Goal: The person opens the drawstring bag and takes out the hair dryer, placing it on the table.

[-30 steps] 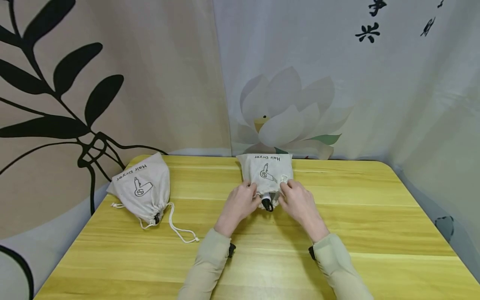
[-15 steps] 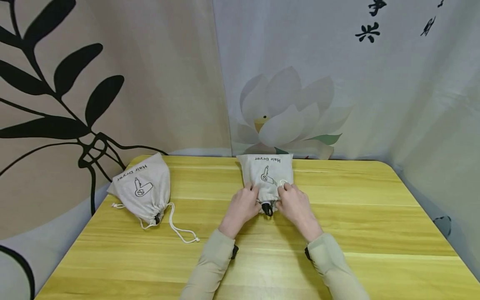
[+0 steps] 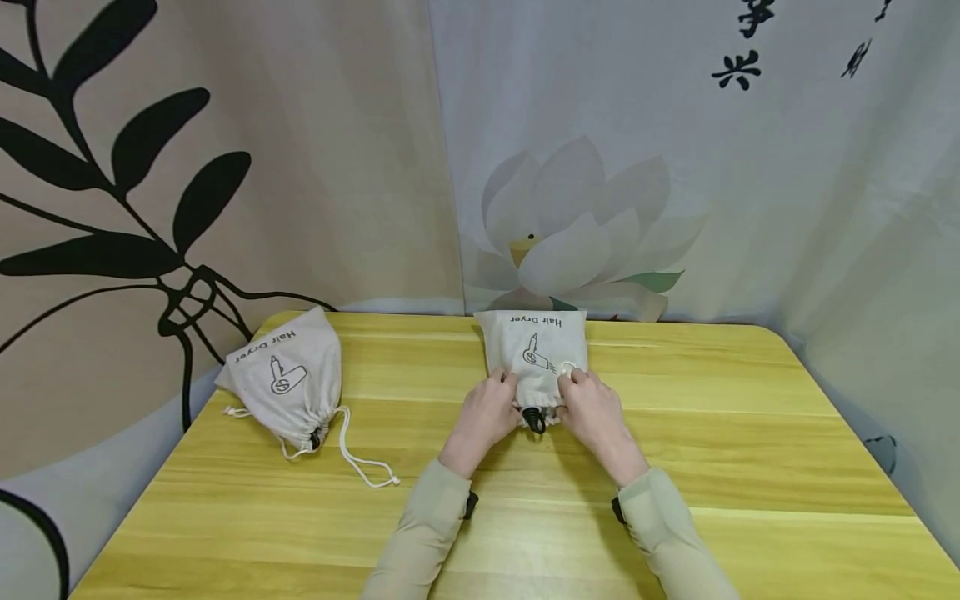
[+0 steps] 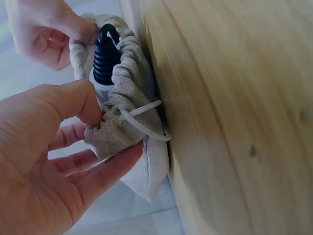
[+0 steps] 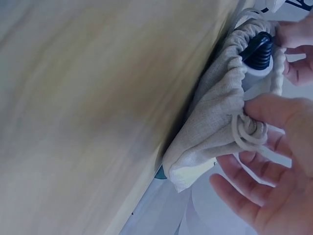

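Observation:
A whitish cloth drawstring bag (image 3: 536, 354), printed "Hair Dryer" with a dryer drawing, lies near the table's far edge, its gathered mouth towards me. The black ribbed end of a hair dryer's handle (image 3: 535, 419) pokes from that mouth; the rest is hidden inside. On the mouth's left side, my left hand (image 3: 487, 417) pinches the gathered rim (image 4: 115, 134) between thumb and fingers. My right hand (image 3: 595, 417) pinches the opposite side, beside a loop of white cord (image 5: 242, 134). Both wrist views show the mouth spread around the black cord end (image 4: 106, 61).
A second "Hair Dryer" drawstring bag (image 3: 288, 379) lies at the table's left, its white cord (image 3: 363, 462) trailing to the right and something black at its mouth. The wooden table (image 3: 750, 433) ends at a printed curtain (image 3: 360, 167) behind.
Both hands have drawn slightly closer together, and the bag's rim has come forward over the white part of the handle. Over the last half second little has moved.

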`<state>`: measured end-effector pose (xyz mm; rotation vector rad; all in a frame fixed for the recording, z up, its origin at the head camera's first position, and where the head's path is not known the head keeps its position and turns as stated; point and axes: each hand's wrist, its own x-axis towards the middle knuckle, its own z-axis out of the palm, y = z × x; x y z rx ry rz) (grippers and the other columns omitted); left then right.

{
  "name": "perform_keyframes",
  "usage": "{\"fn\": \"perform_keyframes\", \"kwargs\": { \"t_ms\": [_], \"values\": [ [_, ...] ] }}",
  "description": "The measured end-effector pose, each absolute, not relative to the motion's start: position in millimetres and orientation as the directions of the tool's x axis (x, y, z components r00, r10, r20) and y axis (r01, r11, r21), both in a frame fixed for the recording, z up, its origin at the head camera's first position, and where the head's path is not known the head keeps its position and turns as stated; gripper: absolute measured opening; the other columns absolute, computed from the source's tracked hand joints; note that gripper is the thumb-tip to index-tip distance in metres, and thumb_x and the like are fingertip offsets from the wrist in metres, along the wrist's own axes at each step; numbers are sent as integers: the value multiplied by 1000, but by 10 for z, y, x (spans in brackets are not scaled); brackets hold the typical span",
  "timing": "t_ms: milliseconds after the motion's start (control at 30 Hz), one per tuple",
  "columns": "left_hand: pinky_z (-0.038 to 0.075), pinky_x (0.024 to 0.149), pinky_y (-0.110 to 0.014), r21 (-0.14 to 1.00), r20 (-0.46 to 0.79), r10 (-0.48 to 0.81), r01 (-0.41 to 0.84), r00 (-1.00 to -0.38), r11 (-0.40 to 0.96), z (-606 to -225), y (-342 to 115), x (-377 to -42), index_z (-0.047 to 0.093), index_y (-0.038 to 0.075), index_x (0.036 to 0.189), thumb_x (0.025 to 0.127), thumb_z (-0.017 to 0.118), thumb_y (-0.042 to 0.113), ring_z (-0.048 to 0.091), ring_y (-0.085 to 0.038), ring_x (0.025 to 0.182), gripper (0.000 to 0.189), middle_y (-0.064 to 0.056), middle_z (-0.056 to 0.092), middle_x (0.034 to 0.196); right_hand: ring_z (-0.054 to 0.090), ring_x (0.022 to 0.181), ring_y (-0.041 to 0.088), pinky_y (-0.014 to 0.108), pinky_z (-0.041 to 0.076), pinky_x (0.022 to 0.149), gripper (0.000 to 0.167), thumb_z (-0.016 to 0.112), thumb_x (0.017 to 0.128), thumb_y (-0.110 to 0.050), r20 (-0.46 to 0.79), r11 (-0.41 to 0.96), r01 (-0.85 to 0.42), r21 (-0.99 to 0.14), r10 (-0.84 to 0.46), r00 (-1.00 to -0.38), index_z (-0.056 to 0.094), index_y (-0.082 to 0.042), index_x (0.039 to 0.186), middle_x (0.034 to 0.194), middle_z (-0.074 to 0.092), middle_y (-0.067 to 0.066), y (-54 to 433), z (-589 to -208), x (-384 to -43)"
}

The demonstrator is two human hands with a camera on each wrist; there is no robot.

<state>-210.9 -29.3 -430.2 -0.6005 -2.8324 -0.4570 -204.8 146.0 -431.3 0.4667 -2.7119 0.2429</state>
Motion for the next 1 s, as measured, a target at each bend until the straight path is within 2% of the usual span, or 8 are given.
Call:
{"fn": "perform_keyframes", "kwargs": {
  "t_ms": [267,467,733,1000],
  "values": [
    [57,73,-36,311,205,341,392,-917,866,-4284,-320,-2135,55,0,127,74,74,6,66,-32,90,57,-19,62,118,52,67,23,35,47,51,20,75,66,-6,369,935,-335,-115,-273,-888,59,-9,78,75,56,6,1499,-4304,-2044],
    [57,75,-37,336,185,336,380,-924,861,-4282,-344,-2156,55,-3,125,72,71,2,66,-34,92,56,-19,62,118,52,68,23,36,48,51,21,75,66,-7,361,938,-329,-113,-270,-893,59,-10,79,75,56,6,1533,-4288,-2041],
    [55,68,-32,313,193,360,405,-913,859,-4286,-369,-2151,61,2,105,70,69,-5,64,-26,82,37,-12,63,97,52,66,23,35,47,50,20,74,66,-7,340,938,-324,-121,-268,-902,60,-9,80,75,56,6,1586,-4288,-2045],
    [47,57,-27,342,223,354,413,-908,844,-4310,-391,-2159,57,9,82,68,65,-9,56,-20,69,24,-7,57,83,53,67,23,36,47,50,21,73,66,-4,333,938,-322,-130,-265,-905,60,-8,82,76,56,6,1652,-4279,-2045]
  ]
}}
